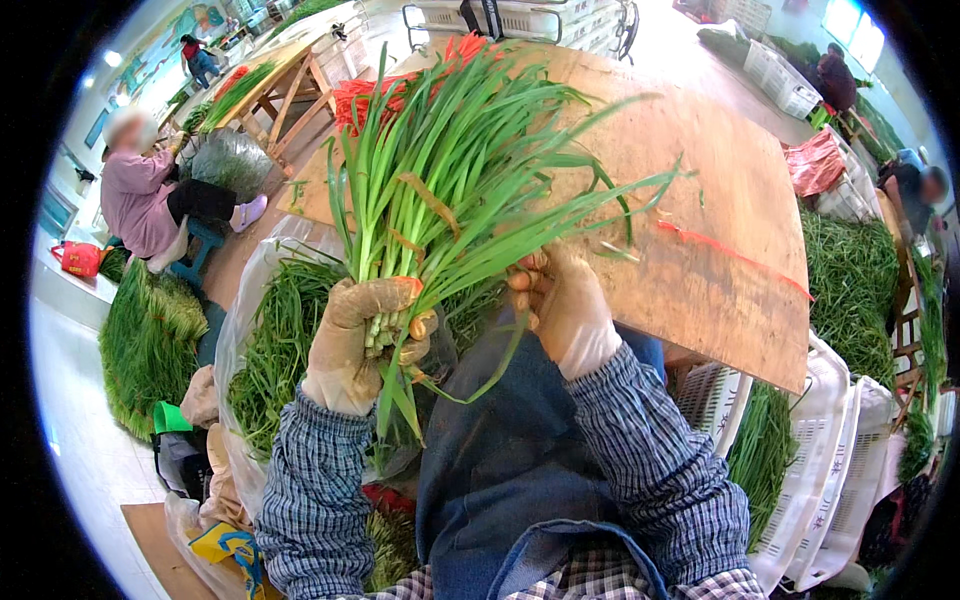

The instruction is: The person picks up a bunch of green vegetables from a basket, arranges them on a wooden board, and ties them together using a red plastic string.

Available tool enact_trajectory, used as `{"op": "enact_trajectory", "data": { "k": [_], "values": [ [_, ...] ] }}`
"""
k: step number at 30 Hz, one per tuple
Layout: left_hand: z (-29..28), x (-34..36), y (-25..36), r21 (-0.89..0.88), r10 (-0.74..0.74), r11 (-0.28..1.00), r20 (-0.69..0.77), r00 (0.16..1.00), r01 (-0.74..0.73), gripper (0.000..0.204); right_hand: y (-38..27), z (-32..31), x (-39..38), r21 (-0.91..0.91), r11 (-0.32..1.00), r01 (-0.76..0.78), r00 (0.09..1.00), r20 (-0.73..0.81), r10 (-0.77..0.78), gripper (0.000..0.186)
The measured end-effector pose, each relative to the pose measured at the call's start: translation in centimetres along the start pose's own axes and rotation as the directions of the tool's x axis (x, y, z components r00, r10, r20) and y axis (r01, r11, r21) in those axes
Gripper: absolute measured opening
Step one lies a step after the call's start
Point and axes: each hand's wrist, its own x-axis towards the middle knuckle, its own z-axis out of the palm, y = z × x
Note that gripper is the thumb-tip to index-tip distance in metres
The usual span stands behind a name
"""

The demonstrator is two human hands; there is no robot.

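My left hand (350,335), in a soiled pale glove, is closed around the cut stem ends of a bunch of garlic chives (430,190). The green leaves fan out up and to the right over a wooden board (720,200). A few yellowed leaves show among them, and some blades droop below my grip. Beside the bunch's right side, at the board's near edge, my gloved right hand (575,315) has its fingers curled together. Whatever lies between those fingers is hidden. Red ties (370,105) lie behind the leaves.
A red strip (735,258) lies on the board. Left of my knees stands a clear plastic bag (240,345) of loose greens. White crates (805,470) and a heap of greens (850,285) are at right. A seated person (150,190) is at far left.
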Motion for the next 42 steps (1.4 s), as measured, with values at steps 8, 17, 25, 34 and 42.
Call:
{"op": "enact_trajectory", "data": {
  "k": [8,17,25,34,42],
  "values": [
    [-0.2,-0.1,0.0,0.017,0.005,1.0,0.002,1.0,-0.005,0.017,-0.8,1.5,2.4,-0.087,0.991,0.101,0.988,-0.112,-0.11,0.03],
    [-0.5,-1.4,2.2,0.014,0.129,0.992,0.004,0.992,-0.129,0.025,-3.8,-0.3,2.2,-0.174,0.985,-0.013,0.992,-0.126,-0.01,0.025],
    [0.1,-4.5,5.4,0.162,0.349,0.927,-0.037,0.937,-0.339,0.029,-3.9,-0.3,3.1,-0.056,0.998,0.015,0.994,-0.105,-0.021,0.034],
    [3.7,-4.4,15.4,0.265,0.357,0.818,0.461,0.812,-0.51,0.034,-1.4,-2.2,1.9,-0.069,0.998,-0.011,0.996,-0.084,0.005,0.02],
    [8.2,1.0,14.6,0.509,0.595,0.033,0.682,0.426,-0.86,0.037,-0.1,-1.5,0.1,-0.144,0.988,-0.058,0.998,-0.001,0.058,0.023]
  ]
}}
